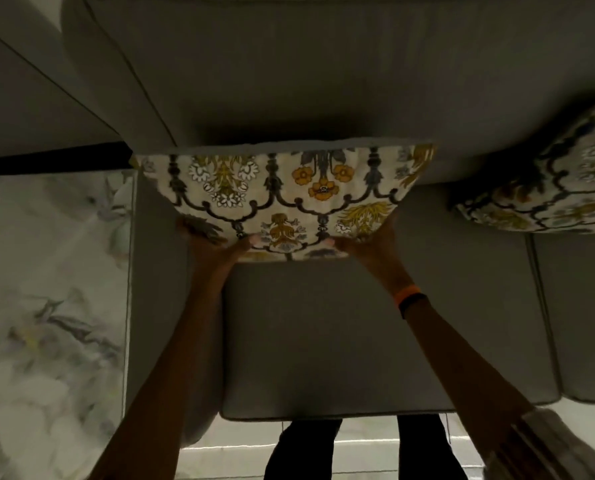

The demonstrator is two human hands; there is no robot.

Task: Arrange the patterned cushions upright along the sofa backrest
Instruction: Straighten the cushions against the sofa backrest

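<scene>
A cream cushion with dark trellis lines and yellow flowers is pressed against the grey sofa backrest, its far edge touching it. My left hand grips its near lower-left edge, thumb on top. My right hand grips the near lower-right edge the same way. A second patterned cushion leans against the backrest at the right, partly cut off by the frame edge.
The grey seat cushion lies below my arms, with another seat cushion to its right. The sofa's arm rises at the left. Marble floor lies left of the sofa. My legs stand at the sofa's front edge.
</scene>
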